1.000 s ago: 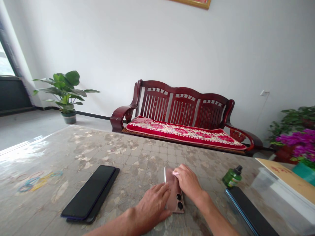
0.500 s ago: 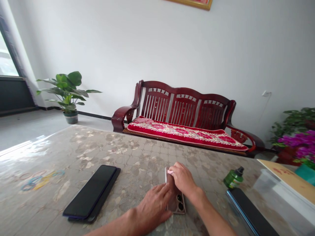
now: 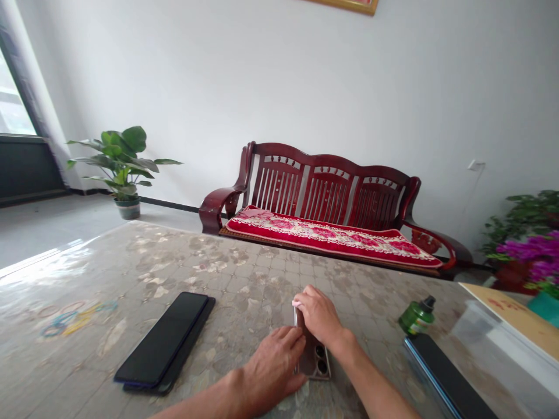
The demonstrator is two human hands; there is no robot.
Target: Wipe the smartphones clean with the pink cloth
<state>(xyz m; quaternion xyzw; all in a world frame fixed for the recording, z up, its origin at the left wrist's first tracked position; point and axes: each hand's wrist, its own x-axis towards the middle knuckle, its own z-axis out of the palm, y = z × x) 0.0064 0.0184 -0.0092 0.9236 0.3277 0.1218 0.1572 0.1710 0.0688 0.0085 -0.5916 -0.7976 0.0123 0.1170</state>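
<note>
Phone's flat on the table, long way pointing out from the person, right hand pinching a pale wad at its far end, left hand over the left edge (loosely curled, can't tell if gripping).

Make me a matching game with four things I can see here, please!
Things:
1. Bottle
2. Phone with lenses
3. Flowers
4. Bench

Clues:
A. purple
B. dark red wood
C. green
D. partly covered by the left hand and right hand

Pairs: 1-C, 2-D, 3-A, 4-B
</note>
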